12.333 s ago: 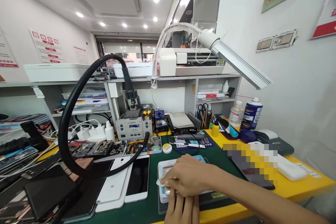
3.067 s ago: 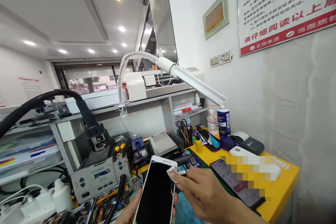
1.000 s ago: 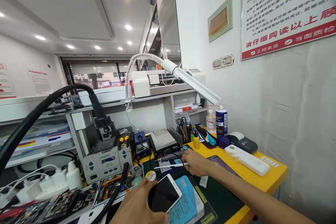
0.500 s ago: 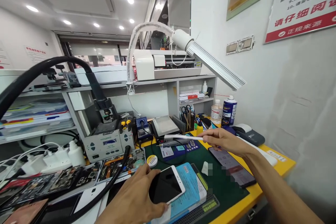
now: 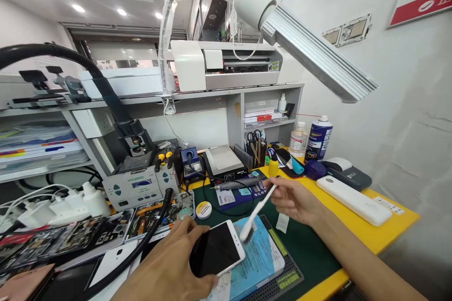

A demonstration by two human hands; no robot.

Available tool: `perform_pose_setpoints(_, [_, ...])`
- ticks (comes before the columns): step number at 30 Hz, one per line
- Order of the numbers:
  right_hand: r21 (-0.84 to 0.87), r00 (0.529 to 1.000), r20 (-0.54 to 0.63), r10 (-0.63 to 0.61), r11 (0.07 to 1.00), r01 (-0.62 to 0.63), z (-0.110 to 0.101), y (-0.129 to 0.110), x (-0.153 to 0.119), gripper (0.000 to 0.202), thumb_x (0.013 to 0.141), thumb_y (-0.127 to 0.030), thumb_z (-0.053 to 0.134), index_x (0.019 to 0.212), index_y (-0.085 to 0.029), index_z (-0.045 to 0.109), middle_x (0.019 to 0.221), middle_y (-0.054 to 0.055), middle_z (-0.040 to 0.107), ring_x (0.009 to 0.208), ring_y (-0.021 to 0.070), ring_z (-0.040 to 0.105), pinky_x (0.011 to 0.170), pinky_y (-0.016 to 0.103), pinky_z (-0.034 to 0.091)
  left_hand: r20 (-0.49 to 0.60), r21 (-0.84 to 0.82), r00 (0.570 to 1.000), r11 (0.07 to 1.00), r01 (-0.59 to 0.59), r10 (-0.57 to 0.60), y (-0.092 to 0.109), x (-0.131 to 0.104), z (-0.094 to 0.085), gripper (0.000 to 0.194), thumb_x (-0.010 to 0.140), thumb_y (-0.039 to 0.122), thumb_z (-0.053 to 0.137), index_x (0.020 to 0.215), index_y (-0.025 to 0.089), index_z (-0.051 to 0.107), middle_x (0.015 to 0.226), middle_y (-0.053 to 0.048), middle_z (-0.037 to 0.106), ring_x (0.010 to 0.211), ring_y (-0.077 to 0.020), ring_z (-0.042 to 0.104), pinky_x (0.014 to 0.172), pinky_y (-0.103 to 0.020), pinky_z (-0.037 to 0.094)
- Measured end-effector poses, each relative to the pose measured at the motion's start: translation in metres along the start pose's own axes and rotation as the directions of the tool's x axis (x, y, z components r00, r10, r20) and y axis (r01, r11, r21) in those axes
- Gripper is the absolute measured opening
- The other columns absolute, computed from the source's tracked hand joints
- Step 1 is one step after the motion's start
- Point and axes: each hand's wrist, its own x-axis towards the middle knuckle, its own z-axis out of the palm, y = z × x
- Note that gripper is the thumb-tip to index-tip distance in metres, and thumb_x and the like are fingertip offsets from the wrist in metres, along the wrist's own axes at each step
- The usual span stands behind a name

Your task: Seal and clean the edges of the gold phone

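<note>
Seemingly for steadiness, the left hand (image 5: 169,263) clasps a white-framed, black-screened phone (image 5: 217,249), lower centre; the right hand (image 5: 294,200) pinches a slim white plastic brush (image 5: 259,207) between fingers (bristles downward).

Phone (image 5: 216,250) over block (image 5: 265,255) — toothbrush (image 5: 259,208) right of phone, tin (image 5: 204,209) behind, parts tray (image 5: 193,204) farther left, mat (image 5: 312,250) underneath

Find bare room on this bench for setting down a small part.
Green mat, between the perforated pad and right forearm; yellow tabletop, between that forearm and the white oblong device. Crowded: the left, with circuit boards, phones, chargers.
</note>
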Motion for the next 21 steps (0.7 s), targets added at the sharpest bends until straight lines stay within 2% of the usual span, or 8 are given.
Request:
perform_pose_setpoints(3, [-0.002,0.998,-0.036,0.05,0.999,-0.05,-0.005,0.01,-0.003,0.021,0.087,-0.033,0.066,0.09,-0.013,0.068,0.059,-0.003,0.057,0.033,0.0041,0.035,0.029,0.015,0.028,-0.003,-0.002,1.0,1.0,0.011,-0.011,-0.004,0.002,0.002,0.071,0.072,0.045,0.072,0.139,0.029,0.057,0.131,-0.007,0.053,0.12,-0.0305,0.056,0.103,-0.037,0.044])
perform_pose_setpoints(9, [0.009,0.993,-0.115,0.021,1.0,-0.02,-0.014,0.019,0.002,0.01,0.077,-0.025,0.061,0.079,-0.016,0.063,0.051,-0.004,0.053,0.032,0.0058,0.034,0.029,0.017,0.023,0.0,-0.035,0.999,0.999,0.039,-0.039,-0.005,0.005,0.004,0.073,0.07,0.043,0.074,0.139,0.027,0.058,0.145,-0.007,0.051,0.135,-0.0344,0.046,0.113,-0.04,0.036])
perform_pose_setpoints(11, [-0.003,0.991,-0.13,0.002,1.0,-0.002,-0.013,0.019,0.001,0.006,0.077,-0.022,0.064,0.078,-0.016,0.061,0.051,-0.006,0.05,0.033,0.0054,0.034,0.031,0.017,0.023,-0.002,-0.049,0.999,0.998,0.047,-0.047,-0.004,0.006,0.004,0.072,0.07,0.043,0.074,0.139,0.028,0.058,0.146,-0.007,0.052,0.137,-0.0354,0.044,0.114,-0.041,0.034])
perform_pose_setpoints(15, [-0.046,0.991,-0.127,-0.042,0.998,0.037,-0.007,0.014,-0.003,0.018,0.077,-0.022,0.078,0.079,-0.016,0.061,0.049,-0.009,0.044,0.037,0.0049,0.037,0.034,0.016,0.028,0.009,-0.036,0.998,0.998,0.056,-0.056,-0.007,0.006,0.006,0.071,0.071,0.044,0.073,0.139,0.029,0.057,0.146,-0.007,0.052,0.134,-0.0345,0.047,0.113,-0.041,0.036])
perform_pose_setpoints(17, [-0.087,0.991,-0.127,-0.045,0.996,0.035,-0.004,0.013,-0.004,0.021,0.078,-0.025,0.08,0.083,-0.013,0.064,0.052,-0.006,0.052,0.037,0.0053,0.041,0.033,0.016,0.031,0.001,-0.02,0.999,0.999,0.037,-0.037,-0.01,0.006,0.008,0.074,0.071,0.046,0.074,0.141,0.028,0.056,0.146,-0.007,0.052,0.134,-0.0341,0.047,0.113,-0.04,0.036])
perform_pose_setpoints(21, [-0.157,0.987,-0.141,-0.075,0.986,0.052,-0.003,0.013,-0.003,0.028,0.083,-0.035,0.078,0.087,-0.01,0.066,0.067,0.006,0.07,0.034,0.0086,0.05,0.028,0.018,0.035,-0.029,-0.029,0.997,0.997,-0.067,0.066,-0.018,0.007,0.011,0.069,0.073,0.045,0.075,0.138,0.031,0.056,0.134,-0.003,0.059,0.122,-0.0273,0.057,0.103,-0.03,0.044])
